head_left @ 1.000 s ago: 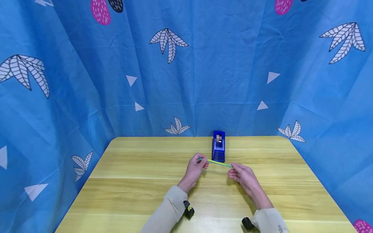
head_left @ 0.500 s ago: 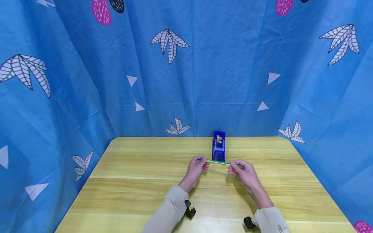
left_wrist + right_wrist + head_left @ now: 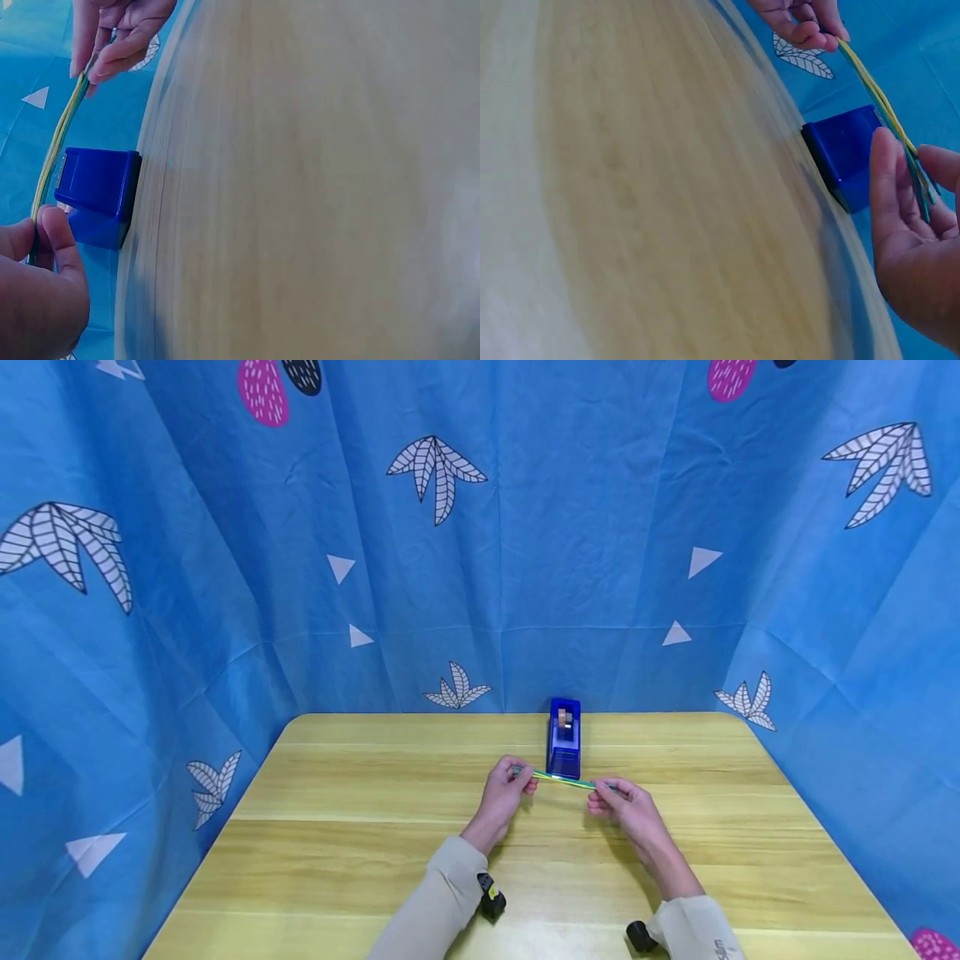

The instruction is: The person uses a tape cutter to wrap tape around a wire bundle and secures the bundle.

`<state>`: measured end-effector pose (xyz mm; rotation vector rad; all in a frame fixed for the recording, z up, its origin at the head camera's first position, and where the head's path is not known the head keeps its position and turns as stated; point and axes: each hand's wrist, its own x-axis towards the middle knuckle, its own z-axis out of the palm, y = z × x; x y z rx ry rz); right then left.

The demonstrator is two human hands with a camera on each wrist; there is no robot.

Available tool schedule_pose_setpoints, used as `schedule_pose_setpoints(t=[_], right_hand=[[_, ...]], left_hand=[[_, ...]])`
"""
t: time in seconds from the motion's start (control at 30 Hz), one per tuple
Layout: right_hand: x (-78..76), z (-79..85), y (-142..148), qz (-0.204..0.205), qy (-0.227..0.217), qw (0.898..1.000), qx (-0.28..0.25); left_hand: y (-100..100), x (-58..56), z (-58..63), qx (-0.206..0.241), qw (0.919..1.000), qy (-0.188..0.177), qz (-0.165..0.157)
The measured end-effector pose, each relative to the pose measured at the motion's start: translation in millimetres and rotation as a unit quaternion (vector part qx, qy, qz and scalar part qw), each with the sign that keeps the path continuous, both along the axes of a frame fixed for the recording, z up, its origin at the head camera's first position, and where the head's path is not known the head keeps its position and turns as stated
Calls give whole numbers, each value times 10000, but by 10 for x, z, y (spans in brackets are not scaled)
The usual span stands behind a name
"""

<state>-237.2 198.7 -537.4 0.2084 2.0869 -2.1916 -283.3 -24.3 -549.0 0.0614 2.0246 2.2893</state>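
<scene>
A thin bundle of yellow and green wires stretches between the two hands above the table. My left hand pinches one end between thumb and fingers; the left wrist view shows that pinch at the lower left. At the other end, my right hand pinches the bundle near its tips. Several loose wire ends fan out past the right thumb and fingers in the right wrist view. Just beyond the wires stands a blue tape dispenser, which neither hand grips.
The light wooden table extends on both sides of the hands. A blue patterned curtain hangs behind its far edge and along both sides. Black wrist cameras sit at the cuffs.
The right hand has shifted its hold slightly along the wires, so a bit of the ends shows past its fingers. The left hand stays nearly in place, and the tape dispenser has not moved.
</scene>
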Motion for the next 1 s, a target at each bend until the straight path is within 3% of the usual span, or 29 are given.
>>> schedule_pose_setpoints(t=[0.3, 0.57, 0.77, 1.0], right_hand=[[-45, -102, 27, 241, -293, 9988, -308], [-72, -55, 37, 168, -395, 9981, -442], [-74, -24, 58, 51, -212, 9981, -576], [-87, 7, 52, -17, 248, 9997, 17]], left_hand=[[-10, -27, 41, -82, 9996, 219, -130], [-18, -29, 53, -86, 9994, 241, -233], [-14, -22, 41, -68, 9998, 128, -159], [-6, -21, 40, -39, 9998, -172, -57]])
